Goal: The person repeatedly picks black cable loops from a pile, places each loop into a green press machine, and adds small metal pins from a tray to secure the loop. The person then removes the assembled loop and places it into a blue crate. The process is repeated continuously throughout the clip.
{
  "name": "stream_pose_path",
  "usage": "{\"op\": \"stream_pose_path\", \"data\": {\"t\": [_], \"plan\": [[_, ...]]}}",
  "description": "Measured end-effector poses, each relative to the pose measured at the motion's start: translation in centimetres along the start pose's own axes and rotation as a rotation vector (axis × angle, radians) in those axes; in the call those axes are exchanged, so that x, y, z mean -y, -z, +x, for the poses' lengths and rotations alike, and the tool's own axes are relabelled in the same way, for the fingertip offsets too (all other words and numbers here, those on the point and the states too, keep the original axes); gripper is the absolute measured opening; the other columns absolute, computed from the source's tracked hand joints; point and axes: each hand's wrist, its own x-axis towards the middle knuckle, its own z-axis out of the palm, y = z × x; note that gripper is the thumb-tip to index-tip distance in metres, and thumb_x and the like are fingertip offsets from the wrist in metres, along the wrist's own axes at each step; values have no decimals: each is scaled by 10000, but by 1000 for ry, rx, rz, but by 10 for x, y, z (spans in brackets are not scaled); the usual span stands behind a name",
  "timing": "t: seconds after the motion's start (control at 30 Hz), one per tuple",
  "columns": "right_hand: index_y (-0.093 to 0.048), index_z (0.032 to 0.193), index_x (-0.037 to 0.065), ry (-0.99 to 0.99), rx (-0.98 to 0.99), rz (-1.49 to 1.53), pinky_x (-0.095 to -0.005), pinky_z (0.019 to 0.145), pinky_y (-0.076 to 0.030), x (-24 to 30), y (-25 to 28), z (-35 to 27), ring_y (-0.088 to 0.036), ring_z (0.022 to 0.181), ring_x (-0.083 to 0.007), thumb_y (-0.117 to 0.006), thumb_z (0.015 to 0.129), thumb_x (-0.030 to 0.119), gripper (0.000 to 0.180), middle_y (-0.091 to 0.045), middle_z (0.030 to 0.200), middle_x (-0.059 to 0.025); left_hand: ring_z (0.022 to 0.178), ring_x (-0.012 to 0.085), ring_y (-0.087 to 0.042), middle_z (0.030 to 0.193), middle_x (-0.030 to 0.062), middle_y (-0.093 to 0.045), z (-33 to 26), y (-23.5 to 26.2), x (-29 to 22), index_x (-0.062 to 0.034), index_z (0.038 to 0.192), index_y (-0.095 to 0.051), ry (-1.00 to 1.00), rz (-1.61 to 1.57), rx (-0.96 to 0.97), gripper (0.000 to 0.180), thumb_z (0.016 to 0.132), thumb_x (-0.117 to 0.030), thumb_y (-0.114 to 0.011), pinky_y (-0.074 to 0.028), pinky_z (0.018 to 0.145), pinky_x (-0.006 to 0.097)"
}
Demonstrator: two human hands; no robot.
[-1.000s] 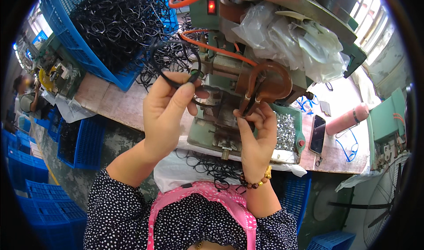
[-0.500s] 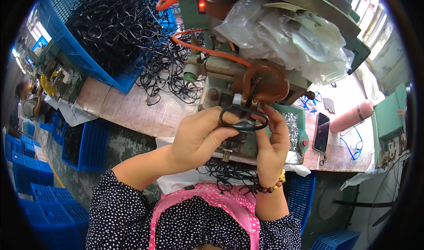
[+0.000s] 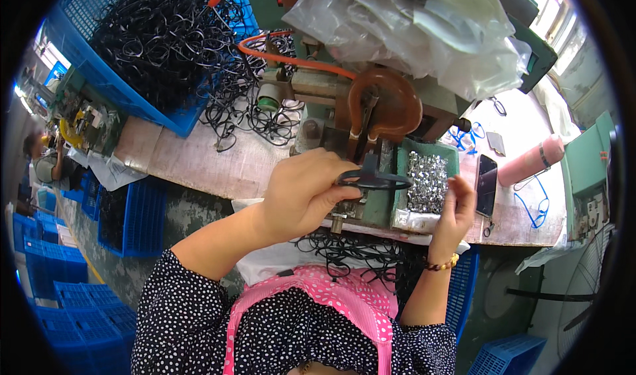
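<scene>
My left hand (image 3: 295, 189) pinches a looped black band (image 3: 376, 180) between thumb and fingers. The band extends to the right, in front of the bench machine (image 3: 391, 110) with its curved brown guard. At the right edge of a green tray (image 3: 404, 156) of small shiny metal pieces (image 3: 427, 179) is my right hand (image 3: 456, 209), apart from the band. Its thumb and fingers are bent together, and whatever may be between them is too small to make out. More black bands (image 3: 351, 252) lie in a heap at the bench's front edge, below my hands.
A blue basket (image 3: 109, 77) heaped with black bands stands at the back left, some spilling onto the bench (image 3: 182, 166). Clear plastic bags (image 3: 411, 37) hang over the machine. To the right lie a phone (image 3: 486, 186), a pink bottle (image 3: 530, 161) and blue bands (image 3: 538, 206).
My right hand has let go of the black band and moved right to the tray of metal pieces. My left hand still holds the band, now tilted flatter. The view has shifted slightly.
</scene>
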Motion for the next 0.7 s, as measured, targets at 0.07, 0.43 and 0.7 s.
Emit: {"op": "stream_pose_path", "data": {"t": [0.07,0.43,0.7], "plan": [[-649,1097,1,91,94,-188,-315,970,-449,-12,6,-7,-626,1046,-210,-571,911,-42,206,-670,1092,-100,681,322,-580,784,126,-612,0,0,0,-3,1008,-658,15,-12,0,238,808,-103,-738,-455,598,390],[-615,904,18,576,332,-707,-483,1043,-364,-16,-11,-3,-499,1224,-393,-664,857,81,92,-644,1130,-149,741,302,-616,850,115,-643,-3,-1,-9,-27,969,-650,42,7,-126,187,829,-125,-725,-484,640,387],[-645,1025,-1,473,158,-455,-409,943,-431,-24,-16,-12,-605,937,-304,-608,926,58,122,-668,973,-124,893,301,-631,960,147,-656,-63,45,87,-14,1006,-647,307,250,-412,128,885,-57,-639,-505,792,381]]}}
